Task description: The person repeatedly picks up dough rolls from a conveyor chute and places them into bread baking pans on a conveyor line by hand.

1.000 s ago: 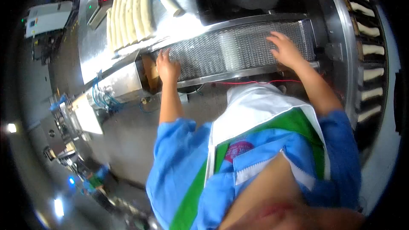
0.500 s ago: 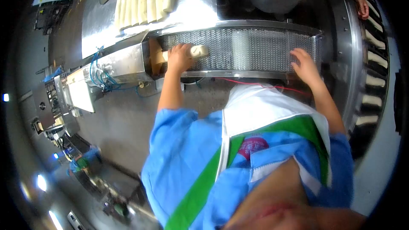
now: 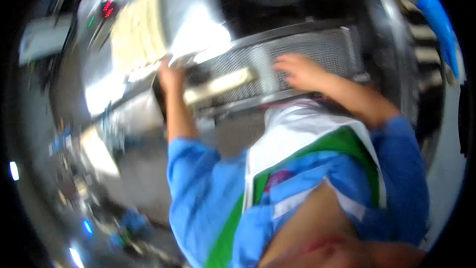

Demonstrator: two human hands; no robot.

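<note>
A pale dough roll (image 3: 223,86) lies lengthwise on the wire-mesh conveyor belt (image 3: 310,52) in front of me. My left hand (image 3: 171,73) is above the belt's left end, near the steel table's edge and the left end of the roll; its fingers are smeared by motion. Over the belt's middle, right of the roll and apart from it, hovers my right hand (image 3: 300,71), fingers spread, nothing in them. Beyond my left hand, several long dough strips (image 3: 139,30) lie side by side on the steel table (image 3: 193,27).
A red digital display (image 3: 107,9) stands at the table's far left. Along the right side runs a line with more pale dough pieces (image 3: 427,54), where another person's blue sleeve (image 3: 436,15) reaches in. A red cable (image 3: 292,103) hangs along the conveyor's near side.
The view has turned and blurred. My left hand has left the dough roll and moved left; more of the roll is exposed. My right hand has come inward along the belt.
</note>
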